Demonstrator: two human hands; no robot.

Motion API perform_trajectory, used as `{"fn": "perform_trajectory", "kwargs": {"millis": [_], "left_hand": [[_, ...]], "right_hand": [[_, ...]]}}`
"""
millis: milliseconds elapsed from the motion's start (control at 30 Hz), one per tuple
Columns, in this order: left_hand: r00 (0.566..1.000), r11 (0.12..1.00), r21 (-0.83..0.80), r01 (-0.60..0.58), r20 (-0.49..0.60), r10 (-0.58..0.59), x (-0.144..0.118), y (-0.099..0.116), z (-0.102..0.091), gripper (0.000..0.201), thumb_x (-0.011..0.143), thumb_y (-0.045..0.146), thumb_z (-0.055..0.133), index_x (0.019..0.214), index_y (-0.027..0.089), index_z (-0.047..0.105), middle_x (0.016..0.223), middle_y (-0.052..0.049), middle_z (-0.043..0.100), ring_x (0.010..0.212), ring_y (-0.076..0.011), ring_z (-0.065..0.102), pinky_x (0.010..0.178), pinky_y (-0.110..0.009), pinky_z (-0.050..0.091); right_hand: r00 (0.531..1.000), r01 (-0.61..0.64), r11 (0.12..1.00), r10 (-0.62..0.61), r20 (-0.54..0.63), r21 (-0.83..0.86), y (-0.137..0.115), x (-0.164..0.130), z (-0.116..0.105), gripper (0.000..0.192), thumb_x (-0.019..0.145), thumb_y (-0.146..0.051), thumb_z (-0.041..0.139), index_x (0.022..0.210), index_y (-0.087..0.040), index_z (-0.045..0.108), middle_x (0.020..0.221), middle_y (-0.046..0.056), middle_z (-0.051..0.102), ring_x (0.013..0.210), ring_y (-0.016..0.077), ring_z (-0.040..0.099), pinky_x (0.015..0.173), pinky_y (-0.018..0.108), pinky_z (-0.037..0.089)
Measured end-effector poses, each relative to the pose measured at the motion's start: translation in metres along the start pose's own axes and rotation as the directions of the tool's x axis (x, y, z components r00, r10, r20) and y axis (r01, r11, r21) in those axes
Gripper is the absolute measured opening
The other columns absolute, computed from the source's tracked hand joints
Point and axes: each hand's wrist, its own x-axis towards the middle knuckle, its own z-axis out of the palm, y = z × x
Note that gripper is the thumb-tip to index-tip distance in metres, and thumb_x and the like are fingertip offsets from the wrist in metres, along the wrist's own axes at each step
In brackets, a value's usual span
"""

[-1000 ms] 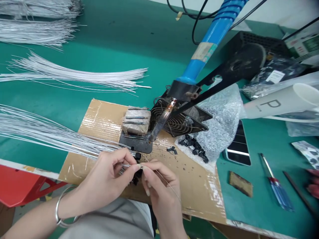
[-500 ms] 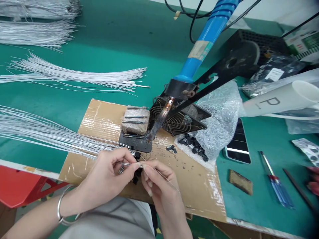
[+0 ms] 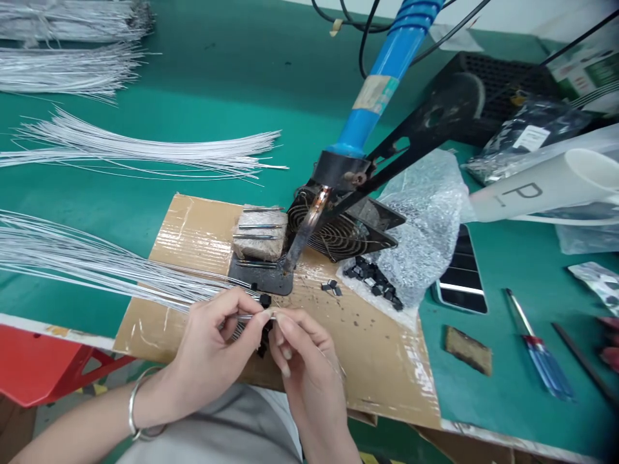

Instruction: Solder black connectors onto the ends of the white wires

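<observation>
My left hand (image 3: 207, 354) pinches a thin grey wire between thumb and forefinger, above the front of the cardboard sheet (image 3: 382, 380). Touching it at the fingertips is my right hand (image 3: 309, 367), closed in a pinch at the wire's end; the fingers hide the exact contact. A fine strand (image 3: 336, 366) trails over the right hand. Under and behind the left hand lie several grey wires (image 3: 140, 274), with black connectors (image 3: 265, 301) at their ends. The tip of a blue-handled soldering iron (image 3: 382, 77) points down just beyond both hands.
A black fan (image 3: 343, 235) and a pale block (image 3: 260, 238) with metal pins stand behind the hands. Small black pieces (image 3: 374, 280) lie on bubble wrap (image 3: 420, 225). To the right are a phone (image 3: 461, 277), a screwdriver (image 3: 544, 361) and a cup (image 3: 541, 187). Wire bundles (image 3: 159, 142) lie left.
Both hands stay pinched together at nearly the same spot. My right hand has shifted slightly left, and the fine strand trailing from it sits closer to the hand. The view has moved a little.
</observation>
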Motion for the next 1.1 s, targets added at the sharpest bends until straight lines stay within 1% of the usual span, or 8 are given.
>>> {"fn": "perform_trajectory", "kwargs": {"millis": [67, 167, 267, 400, 633, 833, 967, 1100], "left_hand": [[0.999, 0.998, -0.042, 0.043, 0.015, -0.042, 0.001, 0.000, 0.000, 0.024, 0.098, 0.030, 0.058, 0.078, 0.019, 0.063, 0.058, 0.004, 0.051, 0.050, -0.0095, 0.036, 0.047, -0.024, 0.028], [0.995, 0.990, -0.103, 0.100, 0.038, -0.097, 0.003, 0.000, -0.002, 0.025, 0.098, 0.035, 0.059, 0.079, 0.019, 0.064, 0.063, 0.000, 0.060, 0.053, -0.0113, 0.045, 0.049, -0.024, 0.033], [0.993, 0.987, -0.114, 0.113, 0.035, -0.109, 0.004, 0.000, -0.005, 0.024, 0.097, 0.036, 0.060, 0.081, 0.019, 0.065, 0.069, -0.003, 0.066, 0.057, -0.0128, 0.052, 0.052, -0.025, 0.037], [0.996, 0.994, -0.077, 0.082, 0.026, -0.081, 0.002, 0.000, -0.006, 0.025, 0.098, 0.036, 0.060, 0.082, 0.018, 0.066, 0.065, -0.001, 0.063, 0.055, -0.0121, 0.049, 0.051, -0.025, 0.035], [0.998, 0.998, -0.030, -0.062, -0.019, 0.061, 0.000, 0.003, -0.005, 0.017, 0.097, 0.022, 0.063, 0.081, 0.019, 0.070, 0.064, 0.003, 0.061, 0.053, -0.0085, 0.048, 0.052, -0.021, 0.039], [0.997, 0.997, 0.010, -0.072, -0.021, 0.072, -0.001, 0.004, -0.005, 0.017, 0.096, 0.019, 0.062, 0.081, 0.018, 0.069, 0.060, 0.006, 0.054, 0.050, -0.0074, 0.041, 0.048, -0.021, 0.033], [0.995, 0.995, 0.022, -0.098, -0.027, 0.099, -0.001, 0.005, -0.004, 0.016, 0.096, 0.018, 0.063, 0.081, 0.018, 0.068, 0.060, 0.007, 0.050, 0.050, -0.0067, 0.037, 0.046, -0.021, 0.029], [0.990, 0.991, 0.020, -0.135, -0.036, 0.135, -0.001, 0.003, -0.003, 0.017, 0.096, 0.016, 0.063, 0.080, 0.019, 0.068, 0.059, 0.007, 0.049, 0.050, -0.0065, 0.036, 0.046, -0.021, 0.028]], "right_hand": [[1.000, 0.000, 1.000, 0.000, 0.000, -0.002, 0.000, 0.000, 0.000, 0.019, 0.077, -0.039, 0.088, 0.078, -0.021, 0.084, 0.052, -0.003, 0.052, 0.045, 0.0058, 0.039, 0.039, 0.016, 0.032], [1.000, 0.012, 0.999, -0.011, 0.017, -0.030, 0.000, 0.000, -0.002, 0.024, 0.081, -0.045, 0.085, 0.085, -0.021, 0.085, 0.061, 0.000, 0.060, 0.049, 0.0081, 0.048, 0.041, 0.018, 0.040], [0.999, 0.051, 0.994, -0.048, 0.024, -0.098, 0.000, 0.000, -0.006, 0.025, 0.083, -0.046, 0.084, 0.090, -0.022, 0.086, 0.069, 0.002, 0.066, 0.052, 0.0091, 0.053, 0.045, 0.019, 0.045], [0.994, 0.109, 0.975, -0.111, 0.001, -0.196, 0.002, -0.002, -0.010, 0.015, 0.083, -0.038, 0.086, 0.087, -0.023, 0.085, 0.071, 0.002, 0.069, 0.051, 0.0087, 0.053, 0.048, 0.021, 0.047], [0.990, 0.144, 0.968, -0.144, 0.013, -0.205, 0.002, -0.003, -0.008, 0.010, 0.084, -0.035, 0.085, 0.083, -0.025, 0.084, 0.066, -0.001, 0.066, 0.050, 0.0080, 0.054, 0.047, 0.019, 0.045], [0.995, 0.093, 0.981, -0.096, -0.013, -0.170, -0.002, -0.006, -0.005, 0.013, 0.082, -0.038, 0.087, 0.082, -0.024, 0.084, 0.066, -0.001, 0.065, 0.051, 0.0079, 0.053, 0.047, 0.019, 0.044], [0.994, 0.106, 0.979, -0.105, 0.012, -0.171, -0.001, -0.005, -0.007, 0.013, 0.083, -0.038, 0.086, 0.082, -0.025, 0.085, 0.064, -0.002, 0.065, 0.049, 0.0069, 0.052, 0.046, 0.018, 0.043], [0.996, 0.089, 0.981, -0.089, 0.005, -0.172, 0.000, -0.004, -0.009, 0.014, 0.083, -0.039, 0.087, 0.082, -0.025, 0.084, 0.062, -0.003, 0.063, 0.049, 0.0067, 0.053, 0.046, 0.017, 0.042]]}}
